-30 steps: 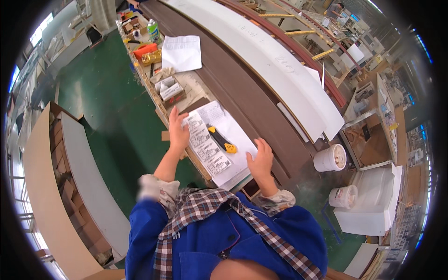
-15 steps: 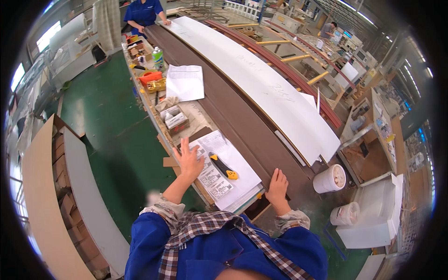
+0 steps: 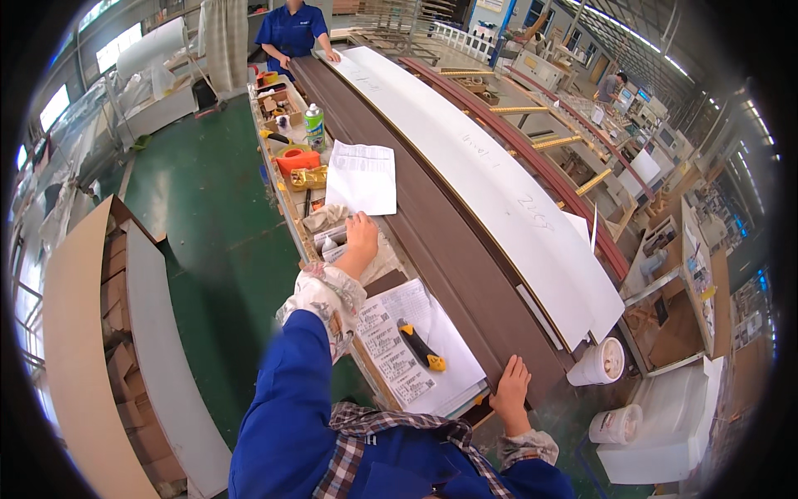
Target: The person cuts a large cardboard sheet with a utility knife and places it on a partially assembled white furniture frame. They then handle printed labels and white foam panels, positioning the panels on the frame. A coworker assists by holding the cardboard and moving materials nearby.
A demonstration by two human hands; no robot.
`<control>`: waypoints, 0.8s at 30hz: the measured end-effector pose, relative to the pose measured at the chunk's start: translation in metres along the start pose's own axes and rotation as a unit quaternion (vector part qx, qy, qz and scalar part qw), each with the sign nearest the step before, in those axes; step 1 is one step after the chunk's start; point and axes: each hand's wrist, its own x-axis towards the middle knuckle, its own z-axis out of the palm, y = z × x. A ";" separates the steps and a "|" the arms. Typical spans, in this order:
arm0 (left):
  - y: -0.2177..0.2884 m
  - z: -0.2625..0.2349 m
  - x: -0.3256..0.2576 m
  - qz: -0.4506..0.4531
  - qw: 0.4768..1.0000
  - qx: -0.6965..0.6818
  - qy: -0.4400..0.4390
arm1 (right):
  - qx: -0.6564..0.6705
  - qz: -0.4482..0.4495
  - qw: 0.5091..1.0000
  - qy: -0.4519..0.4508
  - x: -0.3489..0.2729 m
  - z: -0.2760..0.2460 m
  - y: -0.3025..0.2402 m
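Note:
My left hand (image 3: 362,239) reaches forward along the workbench, fingers apart, and rests on a small box of tubes (image 3: 331,242) beside a crumpled grey cloth (image 3: 326,218). I see nothing gripped in it. My right hand (image 3: 510,389) lies flat and open on the near end of the long brown panel (image 3: 440,241). Between my hands lies a stack of printed sheets (image 3: 392,353) with a yellow and black utility knife (image 3: 421,346) on top. Beyond my left hand lies a loose white sheet (image 3: 363,176).
A long white panel (image 3: 490,179) lies on the brown one. A co-worker in blue (image 3: 293,29) stands at its far end. A green spray can (image 3: 314,126) and an orange tray (image 3: 298,160) crowd the bench's left edge. Two white buckets (image 3: 598,363) (image 3: 617,424) stand at the right; curved boards (image 3: 91,349) at the left.
My left hand left the printed sheets and reached forward to the box of tubes. My right hand slid right off the sheets onto the end of the brown panel.

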 end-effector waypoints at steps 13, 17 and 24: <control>0.005 0.037 0.073 0.047 0.977 0.120 0.172 | 0.053 -0.026 0.998 -0.024 0.014 -0.048 0.002; 0.011 0.021 0.084 0.112 0.989 0.040 0.087 | 0.061 -0.026 0.997 -0.045 0.014 -0.059 0.008; -0.015 -0.044 0.047 0.022 0.941 -0.250 0.229 | 0.056 -0.039 0.996 -0.062 0.024 -0.067 0.017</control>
